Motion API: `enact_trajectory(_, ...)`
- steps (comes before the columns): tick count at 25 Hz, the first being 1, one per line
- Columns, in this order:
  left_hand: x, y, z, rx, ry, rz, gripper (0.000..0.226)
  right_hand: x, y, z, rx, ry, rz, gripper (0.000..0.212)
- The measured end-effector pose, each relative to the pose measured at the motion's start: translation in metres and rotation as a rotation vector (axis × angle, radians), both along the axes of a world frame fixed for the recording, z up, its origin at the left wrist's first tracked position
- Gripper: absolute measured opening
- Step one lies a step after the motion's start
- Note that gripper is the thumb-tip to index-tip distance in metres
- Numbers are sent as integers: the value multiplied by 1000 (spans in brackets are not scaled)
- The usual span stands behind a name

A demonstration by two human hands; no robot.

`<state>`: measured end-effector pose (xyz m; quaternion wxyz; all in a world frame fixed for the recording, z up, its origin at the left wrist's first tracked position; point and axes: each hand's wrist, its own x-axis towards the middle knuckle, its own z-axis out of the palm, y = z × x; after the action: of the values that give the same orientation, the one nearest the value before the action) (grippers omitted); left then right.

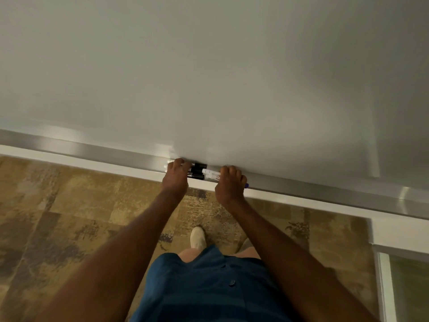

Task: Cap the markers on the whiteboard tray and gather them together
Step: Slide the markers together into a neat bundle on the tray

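Note:
Several markers lie bunched on the silver whiteboard tray (pixel 92 151), side by side between my hands. Black caps (pixel 199 168) show in the middle of the bunch. A white marker barrel (pixel 210 173) runs from the black caps under my right hand, and its blue end (pixel 246 185) pokes out past my right fingers. My left hand (pixel 175 176) rests its fingers over the left ends of the markers. My right hand (pixel 229 183) is curled over the right end of the white marker. The parts under my fingers are hidden.
The whiteboard (pixel 209 77) fills the upper view and the tray slants down to the right. Below are a patterned brown carpet (pixel 69 217), my shoe (pixel 197 237) and blue shorts. A white frame with a glass panel (pixel 408 287) stands at lower right.

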<state>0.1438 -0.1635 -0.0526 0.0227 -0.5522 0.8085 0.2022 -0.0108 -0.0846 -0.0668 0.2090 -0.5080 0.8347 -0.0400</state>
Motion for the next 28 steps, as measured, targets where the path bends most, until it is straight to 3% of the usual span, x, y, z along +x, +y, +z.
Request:
enact_trajectory(11, 31, -13, -9, -25, 36, -119, 55, 23, 22, -14, -235, 157, -45, 53)
enact_trajectory(14, 33, -15, -12, -24, 46, -132, 56, 34, 33, -15, -231, 110, -78, 46)
enact_trajectory(19, 34, -15, -14, -18, 74, -125, 54, 37, 29, -14, -285, -38, 64, 43)
enact_trajectory(24, 45, -18, -9, -73, 179, -10, 52, 15, 31, -11, -466, -125, -431, 36)
enact_trajectory(28, 58, -24, -9, 34, 326, 279, 49, -3, 26, -14, -473, -265, -532, 27)
